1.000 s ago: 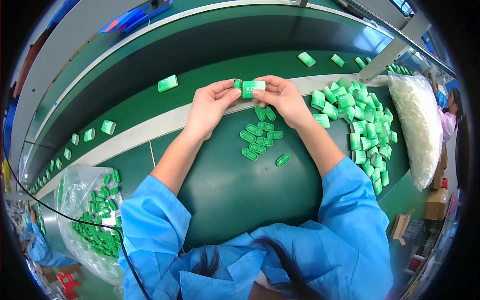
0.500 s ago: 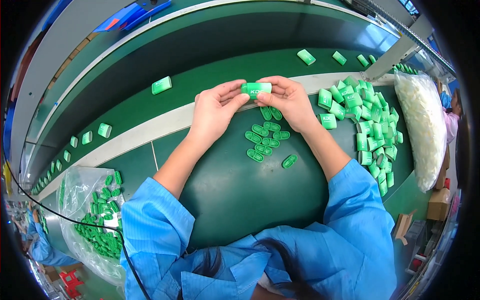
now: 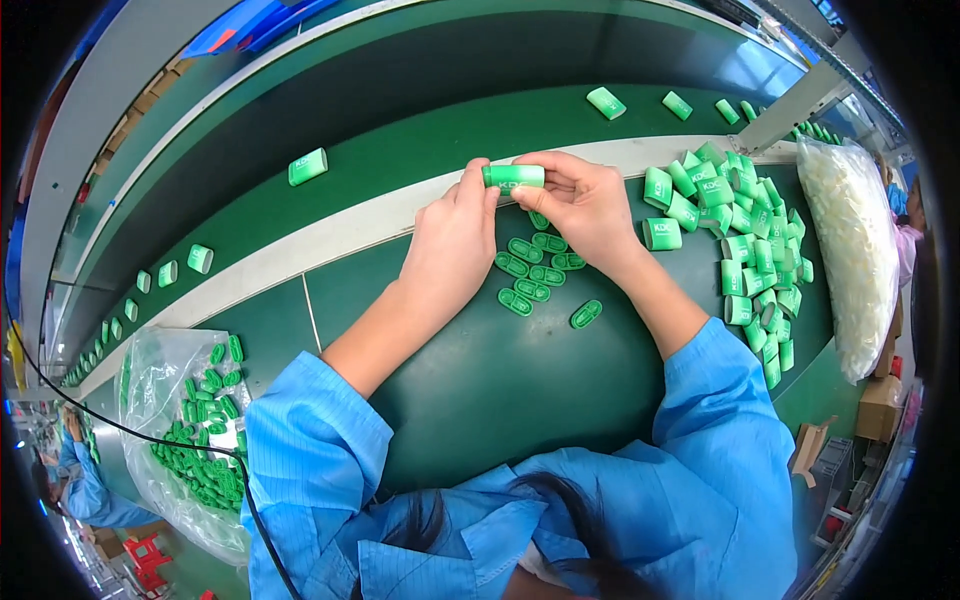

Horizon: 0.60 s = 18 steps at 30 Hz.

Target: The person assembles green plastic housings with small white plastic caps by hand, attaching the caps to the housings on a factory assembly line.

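Between my two hands is a short, flattened green-and-white casing (image 3: 520, 176), lying sideways, with a darker green end piece at its left. My right hand (image 3: 590, 205) grips it with the thumb in front and the fingers behind. My left hand (image 3: 452, 235) is drawn together, its fingertips pressed against the left end; the thumb is partly hidden. Just below lie several dark green oval end caps (image 3: 531, 290) on the green worktop (image 3: 480, 400), with one cap (image 3: 586, 314) apart from them. To the right of my right hand is a heap of similar casings (image 3: 715, 192).
Beyond a pale rail (image 3: 370, 227), a green conveyor belt (image 3: 450, 140) carries spaced casings (image 3: 308, 166). At left, a clear plastic bag (image 3: 150, 400) holds dark green caps. A full bag of whitish pieces (image 3: 850, 260) stands at right. A black cable (image 3: 150, 438) crosses the left side.
My left hand has turned, bringing its fingers together against the casing's left end. The casing stays in my right hand. Casings on the belt have shifted slightly left.
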Available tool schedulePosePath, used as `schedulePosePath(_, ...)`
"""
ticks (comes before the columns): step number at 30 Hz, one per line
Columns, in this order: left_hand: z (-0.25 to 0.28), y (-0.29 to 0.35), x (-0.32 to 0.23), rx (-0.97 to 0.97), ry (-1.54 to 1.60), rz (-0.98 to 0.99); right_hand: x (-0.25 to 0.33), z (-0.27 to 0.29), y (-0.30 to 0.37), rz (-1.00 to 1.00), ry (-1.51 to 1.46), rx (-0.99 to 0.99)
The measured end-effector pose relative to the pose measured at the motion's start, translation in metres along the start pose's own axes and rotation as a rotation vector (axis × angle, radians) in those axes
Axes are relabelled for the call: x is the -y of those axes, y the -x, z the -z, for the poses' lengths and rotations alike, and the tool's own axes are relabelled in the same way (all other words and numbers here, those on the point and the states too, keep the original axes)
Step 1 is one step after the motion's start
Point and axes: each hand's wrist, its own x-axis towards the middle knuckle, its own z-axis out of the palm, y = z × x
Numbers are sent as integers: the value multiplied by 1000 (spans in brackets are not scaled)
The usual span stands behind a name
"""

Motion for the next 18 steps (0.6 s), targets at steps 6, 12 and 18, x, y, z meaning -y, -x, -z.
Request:
schedulePosePath(6,-1,2,5,-18,-46,-34,12,-3,2,58,444,-1)
schedulePosePath(12,0,-5,6,-58,141,21,-7,3,-7,-38,-104,24)
schedulePosePath(18,-2,2,7,-62,103,-62,-3,1,-1,-28,29,30)
